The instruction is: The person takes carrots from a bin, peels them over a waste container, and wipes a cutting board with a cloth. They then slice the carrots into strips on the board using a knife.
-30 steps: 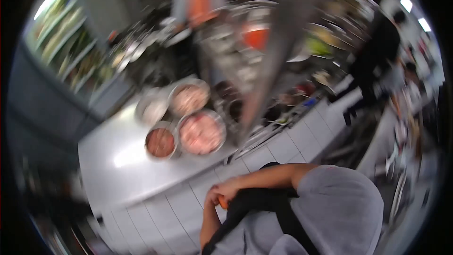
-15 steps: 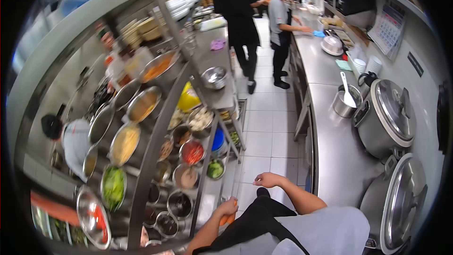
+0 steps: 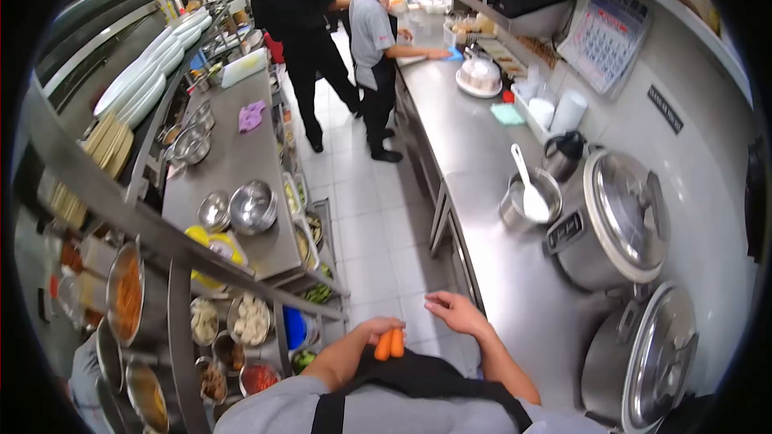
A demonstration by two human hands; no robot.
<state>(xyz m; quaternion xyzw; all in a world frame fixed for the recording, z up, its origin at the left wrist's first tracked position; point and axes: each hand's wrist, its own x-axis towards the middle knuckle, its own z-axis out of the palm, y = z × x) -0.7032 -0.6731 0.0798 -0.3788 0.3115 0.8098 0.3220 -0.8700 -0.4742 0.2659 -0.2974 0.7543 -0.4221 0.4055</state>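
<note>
Low in the head view, in front of the dark apron, my left hand point(image 3: 376, 327) is closed around orange carrots point(image 3: 389, 345); at least two hang below its fingers. To the right of them, my right hand point(image 3: 454, 312) is held in the air over the aisle with loosely bent, parted fingers and nothing in it. A small gap separates it from the carrots. The nearest surface on its right is the steel counter point(image 3: 515, 305).
Two large lidded cookers point(image 3: 599, 229) and a pot point(image 3: 515, 202) with a white ladle line the right counter. At left, a rack carries bowls of cut food point(image 3: 249, 317) beside a steel table point(image 3: 233, 124). Several co-workers, one in black point(image 3: 291, 0), stand up the tiled aisle point(image 3: 358, 217).
My view has swung left and moved up the aisle past the rack. My left hand has risen with the carrots, bringing them into fuller view. A co-worker's arm still reaches over the right counter.
</note>
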